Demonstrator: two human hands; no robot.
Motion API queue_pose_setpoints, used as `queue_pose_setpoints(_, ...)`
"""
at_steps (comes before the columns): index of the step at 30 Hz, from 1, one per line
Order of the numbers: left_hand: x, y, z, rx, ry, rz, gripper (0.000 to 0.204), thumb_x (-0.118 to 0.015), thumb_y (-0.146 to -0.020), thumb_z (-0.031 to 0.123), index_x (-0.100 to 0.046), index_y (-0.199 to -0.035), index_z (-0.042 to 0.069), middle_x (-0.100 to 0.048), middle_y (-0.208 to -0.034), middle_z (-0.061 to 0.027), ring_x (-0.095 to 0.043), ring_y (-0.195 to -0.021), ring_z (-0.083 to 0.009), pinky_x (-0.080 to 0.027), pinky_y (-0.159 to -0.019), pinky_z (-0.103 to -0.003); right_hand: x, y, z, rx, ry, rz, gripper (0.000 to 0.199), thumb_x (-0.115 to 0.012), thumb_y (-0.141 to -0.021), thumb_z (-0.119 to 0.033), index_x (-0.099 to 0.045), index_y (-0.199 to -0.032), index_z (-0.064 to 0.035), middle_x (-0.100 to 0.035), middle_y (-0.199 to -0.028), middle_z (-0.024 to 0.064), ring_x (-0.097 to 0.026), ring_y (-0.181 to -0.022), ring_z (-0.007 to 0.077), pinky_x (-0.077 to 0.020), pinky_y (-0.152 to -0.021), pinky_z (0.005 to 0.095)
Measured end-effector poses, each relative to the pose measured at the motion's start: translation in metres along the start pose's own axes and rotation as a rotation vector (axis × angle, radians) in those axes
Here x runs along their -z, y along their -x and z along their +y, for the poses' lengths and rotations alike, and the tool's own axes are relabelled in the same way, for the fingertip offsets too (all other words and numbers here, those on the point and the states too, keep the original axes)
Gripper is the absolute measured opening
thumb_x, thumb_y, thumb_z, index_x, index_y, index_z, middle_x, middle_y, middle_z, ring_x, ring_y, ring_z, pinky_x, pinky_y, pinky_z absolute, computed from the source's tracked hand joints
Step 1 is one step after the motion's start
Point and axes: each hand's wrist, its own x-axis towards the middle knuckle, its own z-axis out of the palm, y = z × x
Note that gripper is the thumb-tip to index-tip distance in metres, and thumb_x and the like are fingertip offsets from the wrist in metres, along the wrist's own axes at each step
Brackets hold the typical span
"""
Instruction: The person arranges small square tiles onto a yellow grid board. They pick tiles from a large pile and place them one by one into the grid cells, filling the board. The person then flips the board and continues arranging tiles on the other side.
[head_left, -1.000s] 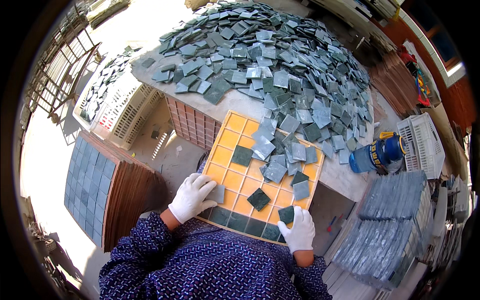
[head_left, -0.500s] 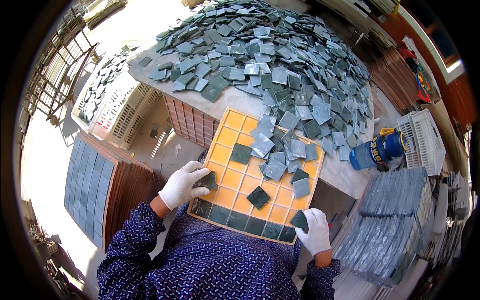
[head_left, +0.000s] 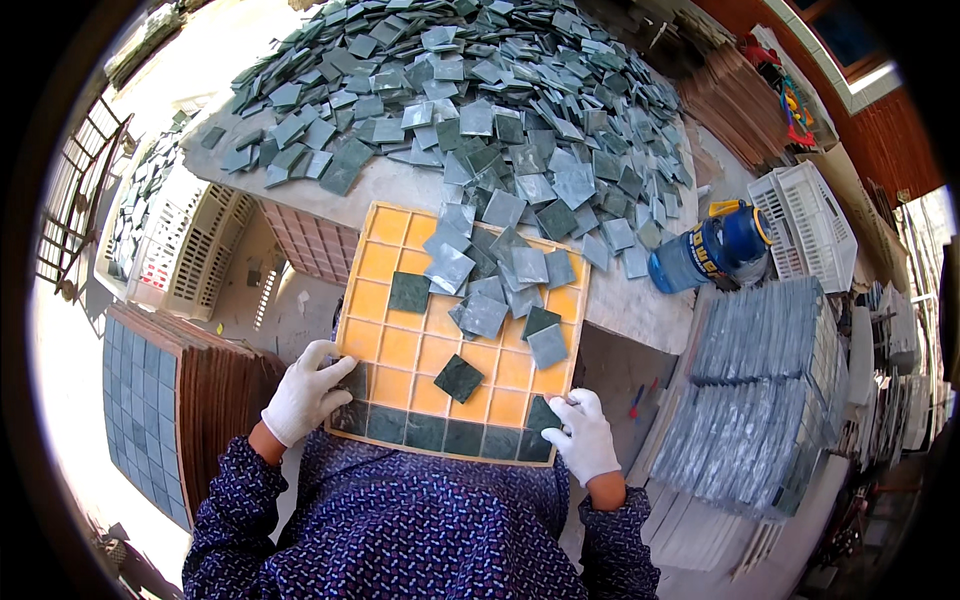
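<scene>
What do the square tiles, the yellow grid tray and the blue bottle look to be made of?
Square tiles: probably cut stone, such as slate; grey-green, mottled, some faces with a dull sheen.
Yellow grid tray: perhaps moulded plastic or rubber, judging by its even colour and regular ridges; the finish looks matt.
Blue bottle: likely plastic, with a smooth, see-through body and an opaque darker top.

1 wide fisheye view from the left of 2 head cameras, downward onto the nearby hands [head_left: 302, 394]
</scene>
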Motion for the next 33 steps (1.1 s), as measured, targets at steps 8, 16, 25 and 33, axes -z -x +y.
queue_pose_setpoints(8,-0.009,0.007,0.002,-0.023,-0.041,0.069,0.047,-0.075,-0.071,0.019,-0.059,-0.113,0.006,-0.052,-0.108,-0.0133,-0.055,-0.098,-0.0331,-0.048,-0.084,-0.041,0.006,-0.008,-0.010,0.062,0.140,0.030,0.050,-0.076,-0.071,-0.019,-0.055,-0.115,-0.0077,-0.051,-0.114,0.0150,-0.059,-0.096,0.0364,-0.0503,-0.081,0.0444)
queue_pose_setpoints(16,-0.012,0.004,-0.010,-0.131,-0.070,0.086,0.051,-0.076,-0.070,0.021,-0.060,-0.117,0.006,-0.051,-0.113,-0.0137,-0.055,-0.100,-0.0331,-0.048,-0.085,-0.041,0.006,-0.006,-0.010,0.123,0.173,0.040,0.049,-0.078,-0.068,-0.017,-0.058,-0.112,-0.0081,-0.053,-0.116,0.0120,-0.059,-0.099,0.0322,-0.0498,-0.083,0.0417)
queue_pose_setpoints(25,0.003,-0.004,0.012,0.035,0.040,0.252,0.046,-0.065,-0.079,0.008,-0.053,-0.123,0.001,-0.051,-0.122,-0.0166,-0.061,-0.090,-0.0289,-0.052,-0.080,-0.037,0.009,-0.011,-0.020,-0.084,-0.037,0.084,0.030,-0.072,-0.074,-0.011,-0.056,-0.098,-0.0044,-0.063,-0.088,0.0113,-0.065,-0.072,0.0263,-0.0515,-0.069,0.0356)
queue_pose_setpoints(33,-0.033,0.004,0.093,-0.138,0.766,-0.119,0.055,-0.062,-0.092,0.030,-0.043,-0.134,-0.001,-0.062,-0.105,-0.0169,-0.064,-0.089,-0.0229,-0.053,-0.079,-0.032,-0.013,-0.014,-0.101,0.149,-0.516,-0.279,0.026,-0.069,-0.082,-0.011,-0.058,-0.104,-0.0012,-0.070,-0.087,0.0140,-0.070,-0.075,0.0222,-0.0534,-0.065,0.0312)
